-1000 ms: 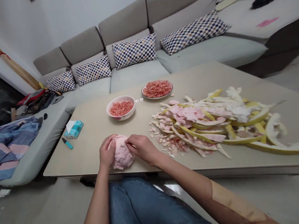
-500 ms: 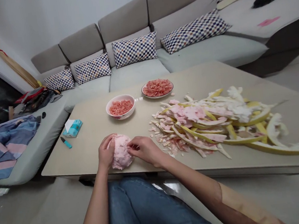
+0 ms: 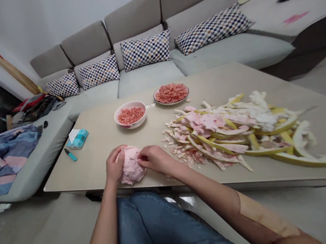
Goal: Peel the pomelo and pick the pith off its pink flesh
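Observation:
A peeled pomelo (image 3: 131, 167), pale pink and rough with pith, rests at the near edge of the table. Cupped around its left side, my left hand (image 3: 115, 162) steadies it. My right hand (image 3: 154, 159) is closed in a pinch against the pomelo's upper right side, and its fingertips are partly hidden. Beyond the hands, a white bowl (image 3: 118, 121) holds pink pomelo flesh in small pieces. Farther back, a dark-rimmed plate (image 3: 158, 101) carries a heap of the same flesh.
Yellow-and-white pomelo peel (image 3: 219, 131) and pith scraps cover much of the table's right side. At the left lie a tissue pack (image 3: 79, 139) and a small teal-handled knife (image 3: 71, 155). A grey sofa (image 3: 151, 78) with checkered cushions runs behind the table (image 3: 101, 144).
Both hands keep their places on the pomelo, with only a slight shift of the right fingers. The whole view has tilted a little.

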